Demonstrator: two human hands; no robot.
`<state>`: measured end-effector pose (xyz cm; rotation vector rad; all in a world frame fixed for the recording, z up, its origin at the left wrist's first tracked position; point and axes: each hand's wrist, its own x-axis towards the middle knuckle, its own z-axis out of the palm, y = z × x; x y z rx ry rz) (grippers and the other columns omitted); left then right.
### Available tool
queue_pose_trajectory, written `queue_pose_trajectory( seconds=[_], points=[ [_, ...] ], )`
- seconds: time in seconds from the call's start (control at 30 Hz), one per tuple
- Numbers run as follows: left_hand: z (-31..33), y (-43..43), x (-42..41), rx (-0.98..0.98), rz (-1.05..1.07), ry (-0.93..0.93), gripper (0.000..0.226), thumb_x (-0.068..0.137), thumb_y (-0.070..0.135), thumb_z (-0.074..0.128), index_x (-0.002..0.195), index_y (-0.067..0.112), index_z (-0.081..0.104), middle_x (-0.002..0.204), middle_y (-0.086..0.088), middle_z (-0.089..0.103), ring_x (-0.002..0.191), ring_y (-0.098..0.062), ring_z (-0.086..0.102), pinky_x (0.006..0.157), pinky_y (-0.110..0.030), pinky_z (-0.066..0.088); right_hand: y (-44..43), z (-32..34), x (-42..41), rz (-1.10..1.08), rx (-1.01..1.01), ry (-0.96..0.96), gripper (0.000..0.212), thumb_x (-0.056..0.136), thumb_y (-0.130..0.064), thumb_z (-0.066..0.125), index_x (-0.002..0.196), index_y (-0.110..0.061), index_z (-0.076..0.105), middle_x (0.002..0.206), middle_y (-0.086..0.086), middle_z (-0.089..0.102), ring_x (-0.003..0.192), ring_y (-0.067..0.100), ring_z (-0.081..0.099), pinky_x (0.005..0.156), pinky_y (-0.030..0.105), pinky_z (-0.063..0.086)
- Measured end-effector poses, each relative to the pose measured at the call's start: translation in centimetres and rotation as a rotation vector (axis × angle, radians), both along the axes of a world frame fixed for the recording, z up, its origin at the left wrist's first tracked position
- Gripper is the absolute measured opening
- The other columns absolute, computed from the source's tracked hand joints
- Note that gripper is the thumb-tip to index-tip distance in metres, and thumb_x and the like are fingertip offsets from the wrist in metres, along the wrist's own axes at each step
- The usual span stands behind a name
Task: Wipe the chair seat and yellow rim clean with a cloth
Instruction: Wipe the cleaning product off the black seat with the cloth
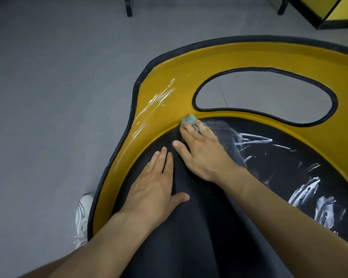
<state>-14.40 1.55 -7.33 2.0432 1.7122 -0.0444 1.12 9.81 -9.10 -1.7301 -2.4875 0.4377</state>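
A black chair seat (pixel 239 197) fills the lower right, ringed by a yellow rim (pixel 159 121) with dark piping. White smears streak the seat's right half and the rim's left side. My right hand (pixel 201 149) presses a small pale green cloth (pixel 189 120) under its fingertips, right where the seat meets the yellow rim. My left hand (pixel 155 185) lies flat on the black seat beside it, fingers spread, holding nothing.
An oval cut-out (pixel 263 95) in the yellow back shows the grey floor (pixel 58 87). A white shoe (pixel 82 217) stands at the chair's left edge. Black furniture legs (pixel 129 7) and a yellow-and-black cabinet (pixel 329 11) stand at the top.
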Motion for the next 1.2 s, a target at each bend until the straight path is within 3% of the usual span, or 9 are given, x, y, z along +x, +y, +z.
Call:
queue_pose_trajectory(
  seconds=[0.2,0.3,0.4,0.5,0.67,0.83,0.97,1.1,1.2],
  points=[
    [0.1,0.1,0.5,-0.005,0.007,0.008,0.11,0.09,0.067,0.055,0.158,0.018,-0.016,0.164,0.002,-0.027,0.151,-0.011,-0.021,0.125,-0.029,0.0,0.0,0.5,0.9,0.211,-0.009,0.065,0.06,0.105,-0.049,0.017,0.152,-0.016,0.035,0.161,-0.002,0.029,0.151,0.02,0.009,0.123,0.036,0.006],
    [0.2,0.2,0.6,-0.018,0.011,0.015,0.11,0.089,0.068,0.055,0.158,0.018,-0.016,0.164,0.002,-0.027,0.151,-0.011,-0.021,0.124,-0.028,-0.002,0.3,0.3,1.9,0.256,0.043,0.002,0.059,0.105,-0.047,0.017,0.151,-0.016,0.036,0.159,0.0,0.032,0.15,0.02,0.016,0.123,0.038,0.013],
    [0.3,0.1,0.4,-0.029,0.013,0.002,0.111,0.089,0.068,0.055,0.159,0.019,-0.015,0.164,0.004,-0.027,0.151,-0.009,-0.02,0.121,-0.026,-0.003,1.7,0.0,4.1,0.178,0.085,-0.024,0.069,0.1,-0.05,0.008,0.146,-0.014,0.043,0.153,0.006,0.042,0.144,0.027,0.029,0.12,0.042,0.023],
    [0.3,0.0,0.3,-0.035,0.022,0.006,0.111,0.089,0.068,0.056,0.159,0.019,-0.015,0.164,0.006,-0.027,0.151,-0.009,-0.02,0.124,-0.027,-0.001,1.6,-0.9,5.3,0.038,0.104,-0.068,0.073,0.099,-0.05,0.003,0.148,-0.011,0.041,0.156,0.007,0.038,0.147,0.027,0.023,0.121,0.041,0.018],
    [0.4,-0.1,0.4,-0.048,0.03,0.003,0.112,0.089,0.066,0.057,0.158,0.015,-0.015,0.164,0.001,-0.026,0.151,-0.011,-0.021,0.124,-0.029,-0.003,-6.0,-0.4,2.8,0.154,0.097,-0.064,0.063,0.102,-0.039,0.013,0.148,-0.005,0.041,0.154,0.011,0.041,0.147,0.03,0.026,0.12,0.043,0.019],
    [0.7,-0.6,0.3,-0.075,0.039,0.021,0.112,0.09,0.064,0.059,0.158,0.016,-0.016,0.163,0.002,-0.029,0.151,-0.012,-0.021,0.123,-0.03,-0.001,-15.1,0.5,5.2,0.224,0.058,-0.107,0.058,0.103,-0.039,0.024,0.155,-0.012,0.029,0.163,0.003,0.023,0.153,0.023,0.007,0.12,0.041,0.017],
    [0.7,-0.8,0.1,-0.09,0.044,0.024,0.111,0.091,0.062,0.06,0.158,0.016,-0.015,0.164,0.001,-0.027,0.152,-0.013,-0.02,0.125,-0.032,0.0,-9.3,-0.6,2.9,0.193,0.065,-0.1,0.061,0.099,-0.038,0.023,0.15,-0.008,0.039,0.158,0.009,0.034,0.149,0.032,0.022,0.117,0.049,0.028],
    [0.8,-0.6,0.2,-0.097,0.035,0.033,0.112,0.09,0.062,0.061,0.158,0.015,-0.014,0.165,0.0,-0.025,0.152,-0.014,-0.019,0.124,-0.031,-0.001,-0.7,-0.7,-0.8,0.012,0.045,-0.043,0.07,0.094,-0.041,0.009,0.151,-0.01,0.036,0.16,0.007,0.031,0.149,0.031,0.016,0.12,0.048,0.018],
    [1.1,-0.3,0.2,-0.127,0.034,0.028,0.113,0.09,0.059,0.063,0.158,0.013,-0.015,0.165,-0.001,-0.025,0.152,-0.015,-0.019,0.125,-0.032,0.0,-2.5,-1.0,-1.2,-0.011,0.109,-0.026,0.068,0.096,-0.039,0.012,0.149,-0.007,0.039,0.157,0.008,0.036,0.148,0.031,0.019,0.119,0.049,0.021]
  ],
)
